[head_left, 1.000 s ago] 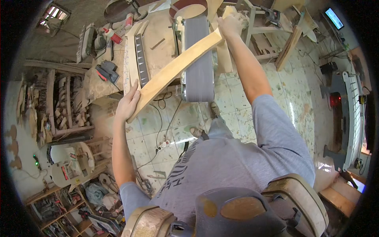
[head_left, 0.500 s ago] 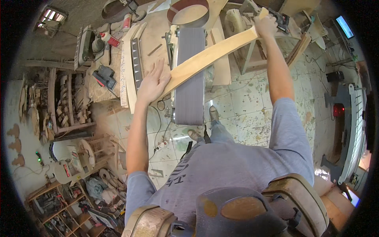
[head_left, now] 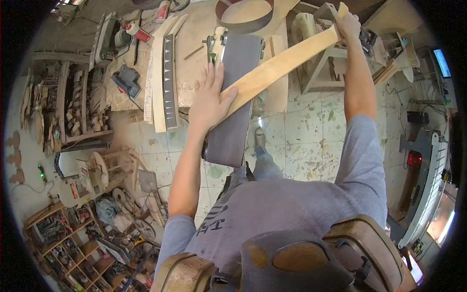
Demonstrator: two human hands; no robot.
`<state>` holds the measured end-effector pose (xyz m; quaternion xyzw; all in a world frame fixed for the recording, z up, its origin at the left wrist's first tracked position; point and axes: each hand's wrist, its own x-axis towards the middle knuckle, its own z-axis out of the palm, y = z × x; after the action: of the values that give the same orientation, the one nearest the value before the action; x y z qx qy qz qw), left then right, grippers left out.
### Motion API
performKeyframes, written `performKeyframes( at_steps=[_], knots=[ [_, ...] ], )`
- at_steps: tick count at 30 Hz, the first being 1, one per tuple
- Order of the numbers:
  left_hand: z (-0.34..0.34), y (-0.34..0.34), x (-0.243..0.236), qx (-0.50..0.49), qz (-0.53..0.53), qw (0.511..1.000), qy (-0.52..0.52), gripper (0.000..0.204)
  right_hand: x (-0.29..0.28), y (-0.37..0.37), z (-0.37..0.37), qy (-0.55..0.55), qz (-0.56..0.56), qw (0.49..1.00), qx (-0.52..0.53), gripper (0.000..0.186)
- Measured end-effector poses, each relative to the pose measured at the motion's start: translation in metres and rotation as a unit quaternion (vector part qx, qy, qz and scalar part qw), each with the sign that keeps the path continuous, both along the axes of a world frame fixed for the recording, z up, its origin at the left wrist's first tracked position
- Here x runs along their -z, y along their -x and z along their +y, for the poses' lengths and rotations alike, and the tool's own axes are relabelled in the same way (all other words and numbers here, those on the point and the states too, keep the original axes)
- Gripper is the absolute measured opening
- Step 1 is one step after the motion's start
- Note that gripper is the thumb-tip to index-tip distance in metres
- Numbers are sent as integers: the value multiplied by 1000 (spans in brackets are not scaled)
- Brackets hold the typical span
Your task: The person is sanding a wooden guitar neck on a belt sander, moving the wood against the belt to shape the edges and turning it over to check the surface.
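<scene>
A curved, pale wooden strip (head_left: 282,61) lies slantwise across the dark belt of a belt sander (head_left: 228,141), which juts over the workbench's near edge. My right hand (head_left: 347,25) is closed round the strip's far right end, beyond the belt. At the lower left end my left hand (head_left: 208,100) rests flat with fingers stretched forward and apart, its thumb lying over the wood. That end of the strip is partly hidden under the hand. A metal frame part (head_left: 217,44) of the sander stands just ahead of my left fingertips.
The workbench (head_left: 192,36) carries curved wood pieces (head_left: 160,78), a black strip with white triangles (head_left: 169,82), a dark power tool (head_left: 127,80), a red-and-white bottle (head_left: 137,33) and a round hoop (head_left: 244,23). A wooden stand (head_left: 321,73) is at right. Shelves (head_left: 73,248) fill the lower left.
My left hand has come forward and right, over the strip's end. My right hand has shifted right with the strip. The sander now appears tilted, and the whole view has moved a little.
</scene>
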<state>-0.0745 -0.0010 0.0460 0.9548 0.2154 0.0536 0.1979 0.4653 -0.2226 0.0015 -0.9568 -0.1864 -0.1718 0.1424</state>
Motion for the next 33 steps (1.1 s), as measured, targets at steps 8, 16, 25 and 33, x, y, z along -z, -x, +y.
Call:
performKeyframes(
  at_steps=[8, 16, 25, 33],
  knots=[
    [41, 61, -3, -7, 20, 999, 47, 82, -37, 130, 71, -121, -143, 978, -88, 44],
    [63, 122, -18, -8, 40, 996, 84, 75, -36, 188, 90, -49, -31, 998, 24, 55],
    [72, 196, -31, -45, 68, 994, 78, 80, -13, 254, 118, -54, -63, 997, -1, 70],
    [79, 247, -28, 33, 26, 999, -29, 79, -12, 303, 132, -42, -33, 999, 7, 64]
  ],
)
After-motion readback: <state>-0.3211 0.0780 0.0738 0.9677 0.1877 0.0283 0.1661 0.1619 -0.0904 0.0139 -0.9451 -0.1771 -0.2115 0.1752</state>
